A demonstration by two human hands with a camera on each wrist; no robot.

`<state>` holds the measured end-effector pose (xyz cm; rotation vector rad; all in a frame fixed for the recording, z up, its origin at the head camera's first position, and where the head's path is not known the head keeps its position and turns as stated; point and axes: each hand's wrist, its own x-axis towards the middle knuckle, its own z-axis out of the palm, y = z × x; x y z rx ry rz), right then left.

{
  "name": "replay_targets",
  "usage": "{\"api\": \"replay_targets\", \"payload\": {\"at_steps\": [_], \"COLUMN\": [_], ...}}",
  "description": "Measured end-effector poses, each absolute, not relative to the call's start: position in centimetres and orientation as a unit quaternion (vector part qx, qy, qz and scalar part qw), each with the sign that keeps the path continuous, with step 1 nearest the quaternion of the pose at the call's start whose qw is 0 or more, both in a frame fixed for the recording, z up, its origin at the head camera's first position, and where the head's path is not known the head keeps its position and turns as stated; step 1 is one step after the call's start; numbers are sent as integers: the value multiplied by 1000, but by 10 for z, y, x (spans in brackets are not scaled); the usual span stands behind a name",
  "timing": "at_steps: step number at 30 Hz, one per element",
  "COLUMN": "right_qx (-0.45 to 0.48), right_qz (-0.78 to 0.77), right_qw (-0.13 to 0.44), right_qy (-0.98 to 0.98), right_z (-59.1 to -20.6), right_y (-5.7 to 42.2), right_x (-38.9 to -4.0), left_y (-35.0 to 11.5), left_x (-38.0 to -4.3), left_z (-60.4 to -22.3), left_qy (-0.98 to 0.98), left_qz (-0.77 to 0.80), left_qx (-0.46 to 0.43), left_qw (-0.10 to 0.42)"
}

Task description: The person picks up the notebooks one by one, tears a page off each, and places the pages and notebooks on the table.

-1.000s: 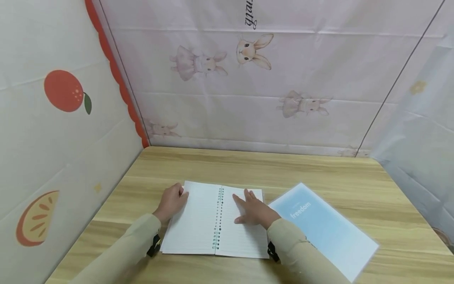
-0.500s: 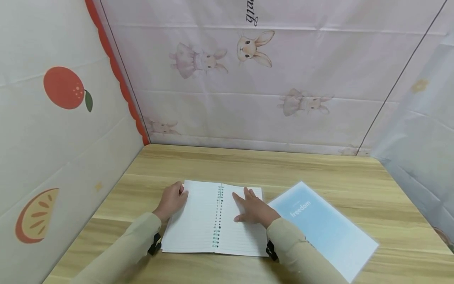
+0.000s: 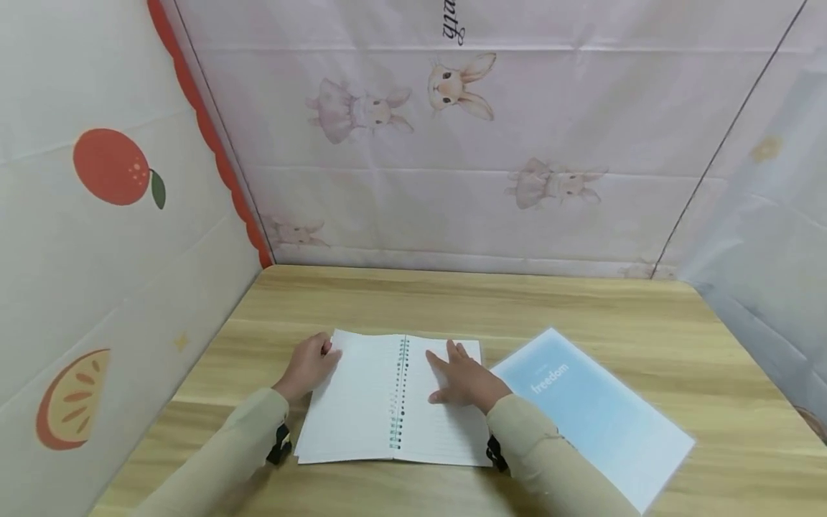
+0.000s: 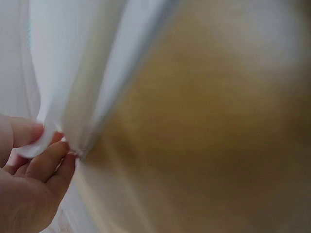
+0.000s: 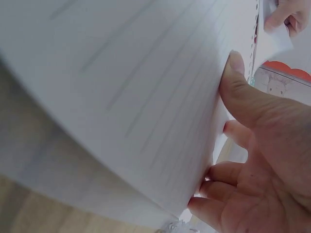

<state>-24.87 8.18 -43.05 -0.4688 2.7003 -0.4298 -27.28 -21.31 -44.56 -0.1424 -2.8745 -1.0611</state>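
An open spiral notebook (image 3: 362,402) with lined white pages lies on the wooden table. At its far left corner my left hand (image 3: 310,365) pinches a page edge; the left wrist view shows the page (image 4: 53,73) bent up between thumb and fingers. My right hand (image 3: 461,377) rests with spread fingers on the right-hand page (image 3: 442,438). In the right wrist view its thumb (image 5: 235,73) and fingertips touch the lined paper. Between the two pages runs the green coil binding (image 3: 395,431).
To the right, partly under the right forearm, lies a light blue sheet (image 3: 601,424) printed with "freedom". The wooden table (image 3: 452,298) meets a rabbit-print cloth wall (image 3: 388,215) at the back and a fruit-print wall (image 3: 84,287) on the left.
The left hand has shifted slightly to the left, and the left page it pinches has lifted a little along its edge. The right hand stays put on the right page.
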Motion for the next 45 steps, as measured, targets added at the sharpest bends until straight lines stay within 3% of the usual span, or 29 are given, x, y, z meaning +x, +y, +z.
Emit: {"api": "replay_targets", "payload": {"at_steps": [9,14,18,23,32,38,45], "right_qx": [-173,-186,-211,-255,-321,-319,-310], "right_qz": [-162,-165,-152,-106,-111,-92,-89], "right_qw": [194,186,161,146,169,157,161], "right_qy": [952,950,952,950,925,930,933], "right_z": [-431,-430,-432,-425,-411,-411,-414], "right_y": [81,84,88,90,83,78,76], "right_x": [-244,-246,-242,-217,-172,-164,-163], "left_y": [-222,-231,-239,-244,-236,-223,-223], "left_x": [-273,-263,-246,-216,-178,-170,-166], "left_z": [-436,-423,-419,-414,-421,-418,-416], "left_qy": [-939,-922,-907,-892,-906,-926,-932], "left_qz": [-341,-371,-383,-402,-385,-355,-341], "left_qx": [-30,5,25,-1,3,45,46], "left_qw": [-33,-108,-174,-205,-178,-125,-115]}}
